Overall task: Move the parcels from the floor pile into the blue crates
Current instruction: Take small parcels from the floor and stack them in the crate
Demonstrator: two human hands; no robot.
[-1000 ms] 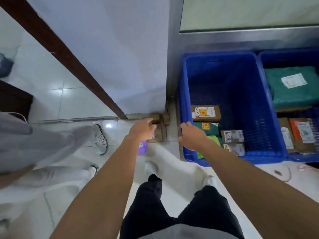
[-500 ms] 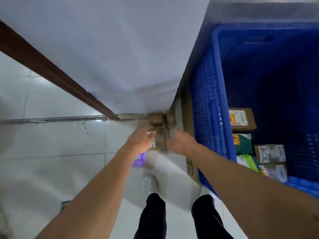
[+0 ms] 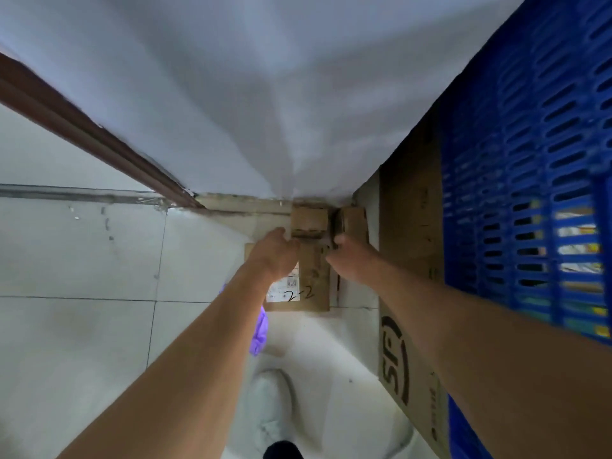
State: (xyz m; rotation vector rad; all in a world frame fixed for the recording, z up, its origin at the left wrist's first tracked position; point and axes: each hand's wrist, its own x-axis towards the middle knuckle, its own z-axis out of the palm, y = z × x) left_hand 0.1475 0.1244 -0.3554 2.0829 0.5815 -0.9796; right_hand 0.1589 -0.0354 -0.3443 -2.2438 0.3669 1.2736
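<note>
While some parcels already seem to sit inside the blue crate (image 3: pixel 530 160) on my right (I catch bits of labels through its slotted wall, though the view is too broken to be sure), the floor pile is far from dealt with. At least three brown boxes lie in the corner where the wall (image 3: pixel 231 94) meets the floor (image 3: pixel 82 260). A small box (image 3: pixel 309 218) is pushed against the wall, with a second box (image 3: pixel 356 220) just beside it on the right. A flat box (image 3: pixel 316 276) with a white label marked "2-2" lies nearer to me. A purple packet (image 3: pixel 260 329) pokes out from under my left forearm, and I take it for part of the pile as well. I judge the job partly done, with this whole cluster left to carry across.

My left hand (image 3: pixel 276 255) is at the left side of the small box, over the far end of the flat box. My right hand (image 3: pixel 352 263) is at its right side, thumb up by the gap between the two upper boxes. The fingers of both hands are hidden behind the backs of the hands, so I cannot tell whether they grip the box or merely touch it. A flattened carton (image 3: pixel 409 293) leans between the pile and the crate, so the parcels lie near the crate but outside it.
</note>
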